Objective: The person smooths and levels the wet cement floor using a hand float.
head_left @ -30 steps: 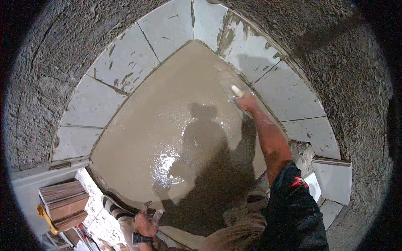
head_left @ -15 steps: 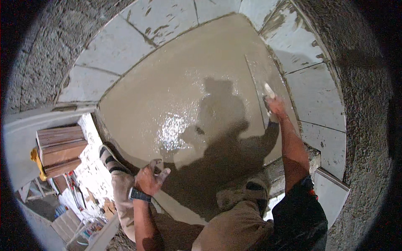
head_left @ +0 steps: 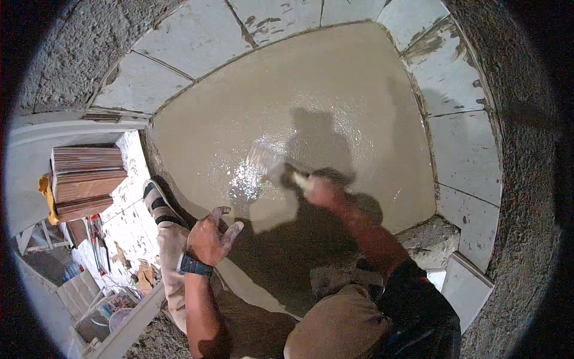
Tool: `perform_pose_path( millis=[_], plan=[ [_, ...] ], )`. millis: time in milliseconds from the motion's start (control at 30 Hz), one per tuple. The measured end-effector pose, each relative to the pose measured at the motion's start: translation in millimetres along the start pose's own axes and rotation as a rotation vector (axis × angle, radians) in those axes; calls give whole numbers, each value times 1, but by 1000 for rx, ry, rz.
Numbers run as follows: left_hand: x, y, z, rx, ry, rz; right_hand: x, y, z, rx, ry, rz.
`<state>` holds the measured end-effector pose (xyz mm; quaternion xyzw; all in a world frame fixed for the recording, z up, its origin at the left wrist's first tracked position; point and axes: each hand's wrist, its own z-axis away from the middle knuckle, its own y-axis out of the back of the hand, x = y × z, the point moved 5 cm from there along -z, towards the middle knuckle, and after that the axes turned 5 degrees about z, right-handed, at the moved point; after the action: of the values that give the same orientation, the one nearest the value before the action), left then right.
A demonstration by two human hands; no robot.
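My right hand (head_left: 324, 192) is wrapped round the pale handle of a finishing trowel (head_left: 267, 160). The blade is smeared by motion and lies over the wet, beige mortar bed (head_left: 227, 102), near the bright glare on it. My left hand (head_left: 209, 239), with a watch on its wrist, hovers near my left knee. Its fingers are half bent and apart, and nothing is in them. Across the middle of the mortar falls a dark shadow of my head and arms.
White wall tiles (head_left: 466, 146), smeared with mortar, border the bed at the back and right; rough cement wall (head_left: 532, 209) rises beyond. At left stands a stack of brown tiles (head_left: 86, 173). My sandalled foot (head_left: 156, 200) rests beside the bed's left edge.
The trowel in my right hand has swept from the bed's right side leftward to the middle, and its blade has turned. My left hand stays nearly in place, still empty.
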<state>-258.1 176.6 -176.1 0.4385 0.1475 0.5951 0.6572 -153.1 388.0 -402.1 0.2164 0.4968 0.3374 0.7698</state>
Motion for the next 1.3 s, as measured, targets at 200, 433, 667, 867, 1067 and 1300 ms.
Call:
perform_pose_path(
  millis=[200, 433, 667, 867, 1067, 1300],
  plan=[
    [0, 5, 2, 81, -85, -13, -18, -86, 69, -345, -108, 27],
    [0, 5, 3, 25, -44, 32, -11, -109, 126, -650, 62, 249],
    [-10, -1, 4, 45, -81, 8, 41, -25, 99, -177, 22, 273],
    [-5, -6, -2, -24, -29, 41, 165, 107, 103, 179, -655, 2],
    [-24, -14, 0, -12, -31, 192, 244, 159, 136, 343, -580, -104],
    [-40, 0, 56, 182, -124, -51, 194, 94, 190, -117, -233, 318]
  ],
)
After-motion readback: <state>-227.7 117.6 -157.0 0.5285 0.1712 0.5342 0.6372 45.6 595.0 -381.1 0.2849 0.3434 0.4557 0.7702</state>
